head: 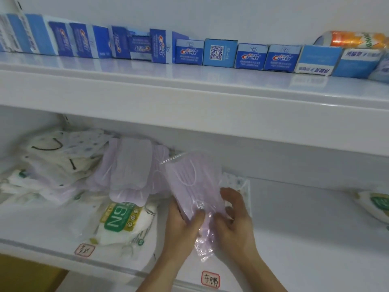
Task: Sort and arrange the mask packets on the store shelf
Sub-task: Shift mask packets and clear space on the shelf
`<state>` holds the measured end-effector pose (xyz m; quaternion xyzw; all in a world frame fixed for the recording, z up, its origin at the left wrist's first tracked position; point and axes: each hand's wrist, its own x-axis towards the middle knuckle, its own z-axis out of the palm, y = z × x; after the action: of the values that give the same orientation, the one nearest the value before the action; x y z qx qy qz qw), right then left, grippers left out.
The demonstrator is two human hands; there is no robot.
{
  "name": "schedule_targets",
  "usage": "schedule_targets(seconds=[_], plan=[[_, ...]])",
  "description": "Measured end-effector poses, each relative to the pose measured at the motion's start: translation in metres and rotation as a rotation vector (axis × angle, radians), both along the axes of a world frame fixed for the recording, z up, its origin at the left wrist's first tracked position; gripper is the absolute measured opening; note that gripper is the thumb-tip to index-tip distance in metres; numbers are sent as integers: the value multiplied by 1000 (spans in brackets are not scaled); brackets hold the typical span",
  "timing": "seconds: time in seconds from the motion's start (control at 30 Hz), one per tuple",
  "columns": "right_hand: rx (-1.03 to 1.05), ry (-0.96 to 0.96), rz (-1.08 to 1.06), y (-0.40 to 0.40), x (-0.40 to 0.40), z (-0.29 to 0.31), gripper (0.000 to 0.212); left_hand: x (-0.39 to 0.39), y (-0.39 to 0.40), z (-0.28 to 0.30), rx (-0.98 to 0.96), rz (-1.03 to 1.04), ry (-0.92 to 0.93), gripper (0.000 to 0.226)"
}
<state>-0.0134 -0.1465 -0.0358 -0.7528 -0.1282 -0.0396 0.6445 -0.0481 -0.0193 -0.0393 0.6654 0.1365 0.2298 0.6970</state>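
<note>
Lilac face masks in a clear packet (194, 186) stand tilted over the lower shelf (294, 239), pinched at the bottom by the left hand (183, 226) and right hand (235, 216). Left of the grip lies an "N9" packet (122, 220); above, "Crest" boxes (250, 56).

A clear packet of lilac masks (194, 186) stands tilted above the lower shelf (294, 224), its loose plastic end crumpled at the bottom. Left of it, more lilac packets (128, 167) lie overlapping in a heap. Further left sits a pile of white packets (54, 163), some apparently patterned. A white packet with a green label (122, 220) lies flat near the front edge.
</note>
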Motion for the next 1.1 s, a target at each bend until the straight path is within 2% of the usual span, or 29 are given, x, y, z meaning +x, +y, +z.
schedule_targets(seconds=[0.1,0.2,0.27,0.3,0.37,0.43,0.57,0.63,0.67,0.73,0.77,0.8,0.87,0.93,1.03,1.1], plan=[[106,105,-33,9,2,-8,70,-1,4,-2,-4,71,-48,66],[320,276,23,4,14,-10,79,-1,5,-3,-24,2,-83,78],[360,342,65,-2,21,-8,67,0,2,-5,-29,-47,-70,76],[342,340,78,-4,23,-7,56,-1,-1,-4,-5,-64,-47,65],[358,355,74,-6,23,-4,43,-6,-3,2,130,-70,7,35],[366,354,64,-7,23,-6,36,-11,6,12,383,33,-6,14],[333,344,59,-6,27,-13,27,-3,67,40,809,434,-155,16],[309,333,69,-5,28,-16,28,7,106,49,991,643,-39,28],[297,326,73,-5,29,-16,29,11,123,52,1014,685,102,37],[289,314,76,-5,29,-18,31,19,146,53,1031,630,467,55],[287,308,77,-6,29,-18,32,20,151,50,1071,581,578,56],[286,301,77,-6,29,-18,35,20,156,46,1132,548,600,51],[284,294,81,-6,29,-18,42,19,163,40,1216,536,496,32],[285,295,85,-6,29,-18,38,17,171,38,1203,564,335,19],[300,299,90,-8,31,-20,30,10,174,49,1108,550,95,13],[295,290,86,-7,30,-20,28,-2,156,67,968,556,-92,9]])
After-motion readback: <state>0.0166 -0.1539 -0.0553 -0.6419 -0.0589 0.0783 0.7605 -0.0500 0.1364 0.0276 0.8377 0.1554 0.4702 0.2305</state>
